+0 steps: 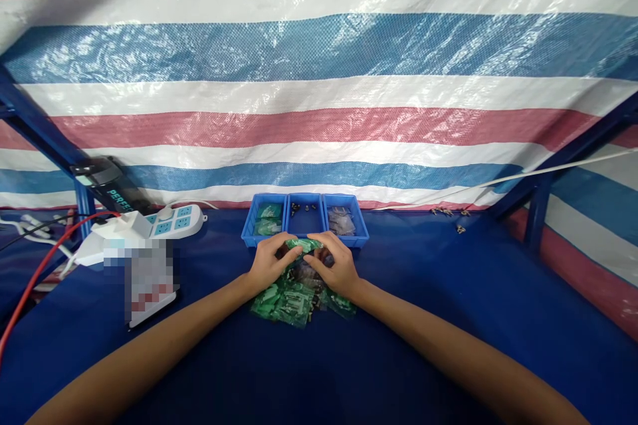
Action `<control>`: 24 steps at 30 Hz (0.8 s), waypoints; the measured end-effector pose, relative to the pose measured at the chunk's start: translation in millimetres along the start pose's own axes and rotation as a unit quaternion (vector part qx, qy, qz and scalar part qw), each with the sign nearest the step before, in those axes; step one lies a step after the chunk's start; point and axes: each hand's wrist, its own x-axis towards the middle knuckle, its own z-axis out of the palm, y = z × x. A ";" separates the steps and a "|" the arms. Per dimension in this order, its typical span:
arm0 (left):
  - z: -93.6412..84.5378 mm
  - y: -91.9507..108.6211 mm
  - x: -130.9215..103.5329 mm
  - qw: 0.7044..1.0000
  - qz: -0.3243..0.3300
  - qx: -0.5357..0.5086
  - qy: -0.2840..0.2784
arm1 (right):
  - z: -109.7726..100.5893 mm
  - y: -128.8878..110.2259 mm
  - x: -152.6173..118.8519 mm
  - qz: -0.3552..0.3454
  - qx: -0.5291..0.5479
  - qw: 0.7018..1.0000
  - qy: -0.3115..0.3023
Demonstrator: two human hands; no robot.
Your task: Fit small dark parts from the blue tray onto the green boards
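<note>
Between my hands is a small clear bag of green pieces (305,245). My left hand (272,262) grips its left side with thumb and fingers, and my right hand (336,264) has its right side. Under them lies a pile of similar green-filled bags (294,302), mixed with small brass-coloured parts (314,305). Just beyond my hands stand three blue bins side by side. Green bags lie in the left bin (248,231), a few dark small parts in the middle bin (305,226), and clear bags of greyish pieces in the right bin (363,231).
On the left are a white power strip (177,222) with plugs, a red cable (44,259), a dark bottle (114,186) and a blurred-out device (152,285). Small brass-coloured parts (460,229) lie at the right rear. A striped tarp (319,93) hangs behind the blue table (423,292).
</note>
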 end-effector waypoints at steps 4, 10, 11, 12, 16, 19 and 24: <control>-0.6 -1.5 -0.3 1.000 -0.013 -0.012 -0.004 | -0.1 -0.1 0.1 -0.010 0.000 1.000 -0.004; -2.6 -4.2 -2.1 0.999 0.004 -0.045 -0.028 | -1.4 -1.5 3.0 -0.034 -0.016 0.999 0.008; -2.8 -4.5 -2.2 0.998 0.011 -0.051 -0.032 | -1.5 -1.6 3.6 -0.039 -0.020 0.999 0.014; -2.8 -4.6 -2.1 0.998 0.016 -0.053 -0.034 | -1.5 -1.7 4.1 -0.041 -0.023 0.999 0.020; -2.0 -1.5 0.4 0.998 0.031 -0.039 -0.037 | -1.8 -2.8 5.4 -0.027 -0.017 0.999 0.030; -1.2 1.7 2.5 0.997 0.052 -0.040 -0.038 | -2.3 -4.0 5.9 -0.019 -0.008 0.999 0.028; 0.2 -0.2 0.1 0.998 0.039 -0.044 -0.036 | -3.3 -4.4 6.0 -0.005 -0.005 1.000 0.027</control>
